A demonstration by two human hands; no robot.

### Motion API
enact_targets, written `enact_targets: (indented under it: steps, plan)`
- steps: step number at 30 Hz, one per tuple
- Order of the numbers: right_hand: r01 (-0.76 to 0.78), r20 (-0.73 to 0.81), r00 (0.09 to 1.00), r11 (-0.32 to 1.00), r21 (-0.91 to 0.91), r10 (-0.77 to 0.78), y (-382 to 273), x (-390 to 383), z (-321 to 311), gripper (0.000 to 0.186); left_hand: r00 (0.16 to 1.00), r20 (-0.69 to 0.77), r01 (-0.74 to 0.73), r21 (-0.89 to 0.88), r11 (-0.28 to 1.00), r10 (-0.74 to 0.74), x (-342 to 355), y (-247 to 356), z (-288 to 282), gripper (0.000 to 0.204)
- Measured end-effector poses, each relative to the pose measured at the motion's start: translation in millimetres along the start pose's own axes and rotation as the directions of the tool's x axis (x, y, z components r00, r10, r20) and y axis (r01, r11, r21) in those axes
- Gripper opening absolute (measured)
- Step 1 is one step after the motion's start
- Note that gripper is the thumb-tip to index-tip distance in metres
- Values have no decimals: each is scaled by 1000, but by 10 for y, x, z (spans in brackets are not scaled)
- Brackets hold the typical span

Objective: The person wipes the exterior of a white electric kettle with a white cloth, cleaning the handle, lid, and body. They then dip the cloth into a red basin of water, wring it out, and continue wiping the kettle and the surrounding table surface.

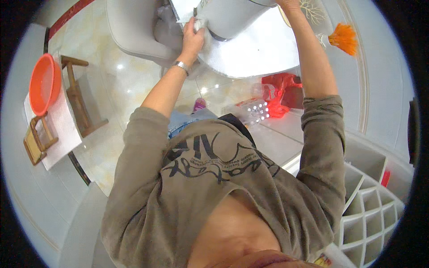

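Observation:
A light grey cylindrical container (232, 18) with a dark band at its lower end rests on the white round-edged table (254, 56) at the top of the view. My left hand (193, 39), with a metal-banded watch on the wrist, is closed on a crumpled white cloth (201, 24) beside the container's left side. My right hand (289, 4) reaches to the container's right end. The upper edge cuts it off, so its fingers are hidden.
A grey chair (129, 35) stands left of the table. Farther left, an orange basin (45, 85) sits near small wooden stools (82, 96). Below the table lie red plastic bags (279, 91) and wrapped bottles (254, 110). A white lattice rack (368, 214) stands lower right; an orange tassel-like decoration (344, 39) is upper right.

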State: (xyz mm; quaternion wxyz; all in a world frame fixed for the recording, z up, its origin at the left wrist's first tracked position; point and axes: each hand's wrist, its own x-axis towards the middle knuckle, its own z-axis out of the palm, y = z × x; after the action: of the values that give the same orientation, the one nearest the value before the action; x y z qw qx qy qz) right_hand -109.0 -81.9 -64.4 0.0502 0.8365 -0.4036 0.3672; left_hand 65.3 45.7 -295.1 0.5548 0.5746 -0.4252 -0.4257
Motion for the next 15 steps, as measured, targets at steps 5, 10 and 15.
enact_targets:
  steps: [5, 10, 15]
  plan:
    - [-31, -71, 997, 999, 21, 33, -36, -26, 60, 32, 969, -246, -17, 59, 998, 31, -148, -71, 630, 53]
    - [49, -181, 983, 999, 18, -45, -30, -17, 144, 31, 913, -400, 102, 30, 994, -82, -321, 4, 1046, 54]
    - [-26, -139, 990, 1000, 9, 27, -16, -76, 56, 31, 860, -196, 400, -311, 862, -470, -684, 359, 1559, 39]
